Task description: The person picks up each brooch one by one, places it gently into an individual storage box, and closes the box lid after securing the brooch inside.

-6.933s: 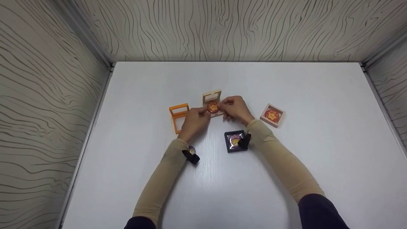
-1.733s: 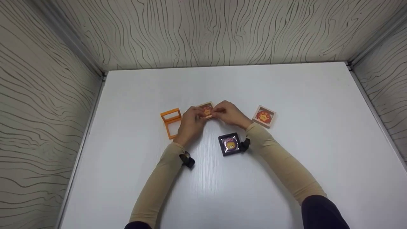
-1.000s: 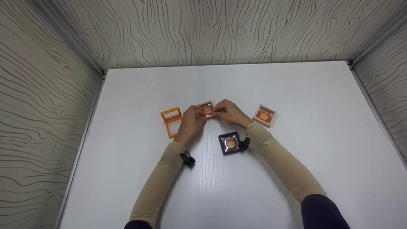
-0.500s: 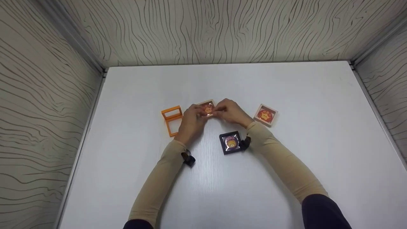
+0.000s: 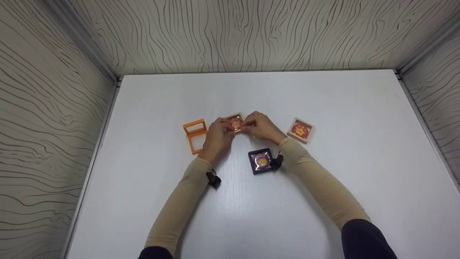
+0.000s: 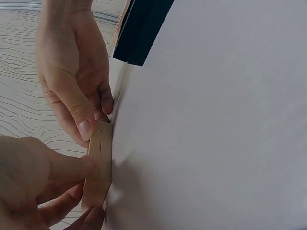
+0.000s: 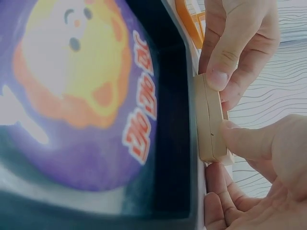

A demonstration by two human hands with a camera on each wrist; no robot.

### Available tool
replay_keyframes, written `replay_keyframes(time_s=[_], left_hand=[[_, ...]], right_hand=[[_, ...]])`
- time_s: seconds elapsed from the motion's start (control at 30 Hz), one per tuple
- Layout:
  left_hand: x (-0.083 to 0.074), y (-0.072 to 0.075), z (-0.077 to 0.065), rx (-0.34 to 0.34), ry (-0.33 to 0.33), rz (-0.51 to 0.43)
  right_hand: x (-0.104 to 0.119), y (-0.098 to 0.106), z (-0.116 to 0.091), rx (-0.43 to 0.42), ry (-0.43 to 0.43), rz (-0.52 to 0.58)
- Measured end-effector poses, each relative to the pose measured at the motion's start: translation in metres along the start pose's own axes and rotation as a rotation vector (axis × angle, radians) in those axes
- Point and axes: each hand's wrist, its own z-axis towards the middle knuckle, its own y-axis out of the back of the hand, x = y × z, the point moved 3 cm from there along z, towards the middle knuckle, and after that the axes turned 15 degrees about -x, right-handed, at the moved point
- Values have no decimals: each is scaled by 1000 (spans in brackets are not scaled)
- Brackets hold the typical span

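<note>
Between both hands, at the middle of the table, lies a beige square display frame (image 5: 235, 122) with a red and yellow round badge behind its window. Its lid lies down flat on its base, and a thin seam runs along the side of the beige frame (image 7: 211, 122) in the right wrist view. My left hand (image 5: 217, 136) grips its left side, thumb on the front edge. From the right, my right hand (image 5: 263, 126) pinches the near right corner. In the left wrist view, fingers of the left hand (image 6: 29, 177) curl at the lower end of the frame.
An orange frame (image 5: 196, 132) stands with its lid raised left of the left hand. A black frame (image 5: 261, 161) with a purple bear badge lies beside the right wrist. Farther right is another beige frame (image 5: 300, 130) with a red badge. Patterned walls border the white table (image 5: 345, 97).
Earliest, the middle beige frame's lid stood raised while both hands held the badge in its base. The lid has since come down over the badge. Over the last second, the hands barely move.
</note>
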Motion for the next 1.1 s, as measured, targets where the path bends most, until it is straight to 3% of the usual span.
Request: replay_keyframes(time_s=[0.23,0.4,0.53,0.67,0.87,1.0,1.1], left_hand=[[-4,0,1,0,-65,53],[-9,3,0,4,-71,79],[-13,10,-4,2,-39,99],[-16,23,-15,7,-14,43],[-17,44,-36,-6,-64,-60],[-10,55,-53,-25,-51,-57],[-2,62,-65,-31,-42,-61]], right_hand=[[2,1,2,-28,69,15],[2,5,-1,-2,14,31],[5,11,-5,37,-28,48],[9,15,-14,11,-44,29],[21,15,-35,-128,-1,-121],[30,11,-48,-142,14,-174],[38,7,-57,-136,53,-156]])
